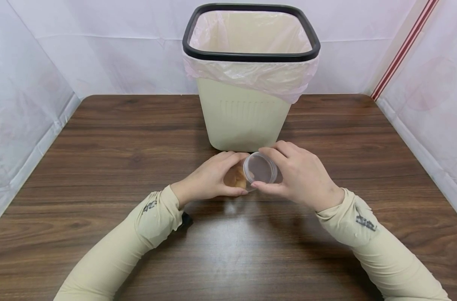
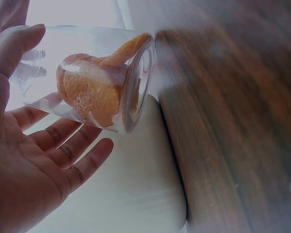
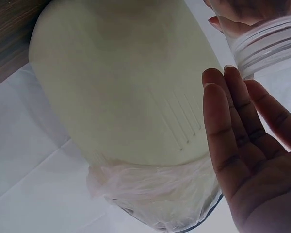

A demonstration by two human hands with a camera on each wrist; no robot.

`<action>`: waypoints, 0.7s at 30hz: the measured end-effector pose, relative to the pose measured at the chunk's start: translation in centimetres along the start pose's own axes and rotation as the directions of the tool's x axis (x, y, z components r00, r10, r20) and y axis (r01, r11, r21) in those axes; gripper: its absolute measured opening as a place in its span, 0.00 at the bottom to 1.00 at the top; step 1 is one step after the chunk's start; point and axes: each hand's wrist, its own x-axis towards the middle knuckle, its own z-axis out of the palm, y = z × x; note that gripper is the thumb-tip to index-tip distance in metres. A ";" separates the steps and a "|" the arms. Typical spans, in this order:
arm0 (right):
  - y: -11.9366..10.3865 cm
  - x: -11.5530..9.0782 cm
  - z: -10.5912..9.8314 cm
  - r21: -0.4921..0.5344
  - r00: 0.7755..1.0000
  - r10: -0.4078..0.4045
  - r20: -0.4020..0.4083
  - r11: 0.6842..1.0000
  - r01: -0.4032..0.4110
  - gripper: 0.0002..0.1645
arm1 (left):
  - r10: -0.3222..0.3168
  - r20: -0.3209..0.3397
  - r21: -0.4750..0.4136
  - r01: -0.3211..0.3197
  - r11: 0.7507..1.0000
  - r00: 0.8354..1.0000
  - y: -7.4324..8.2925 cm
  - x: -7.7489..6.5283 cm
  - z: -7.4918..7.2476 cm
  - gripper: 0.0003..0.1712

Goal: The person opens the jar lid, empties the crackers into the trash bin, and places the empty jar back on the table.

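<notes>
Brown tabletop (image 1: 100, 167) is spread left, right and near, edged by white sheeting (image 1: 25, 83) left, far and right; one bin (image 1: 243, 121) is set far-centre. Just near of it, one clear jar (image 1: 261, 168), with orange pieces (image 2: 89, 92) seen inside, is gripped by one left hand (image 1: 215, 175), fingers widely curved round its side, and one right hand (image 1: 299, 175), thumb and fingers spread across its rim
</notes>
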 end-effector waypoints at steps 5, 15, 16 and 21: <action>0.2 0.0 -0.1 0.046 1.000 -0.016 0.025 0.999 0.015 0.37 | -0.002 0.001 0.002 0.002 1.000 1.000 0.0 0.0 0.0 0.39; 0.4 0.1 -0.4 0.108 0.996 -0.047 0.071 0.993 0.039 0.37 | 0.001 -0.009 -0.001 -0.001 1.000 1.000 0.1 -0.1 0.0 0.39; 0.4 0.1 -0.4 0.109 0.996 -0.049 0.074 0.993 0.041 0.37 | 0.002 -0.009 -0.001 -0.002 1.000 1.000 0.1 -0.1 0.0 0.39; 0.4 0.2 -0.5 0.107 0.995 -0.049 0.090 0.993 0.039 0.37 | 0.005 -0.011 0.000 -0.005 1.000 1.000 0.1 0.0 0.0 0.39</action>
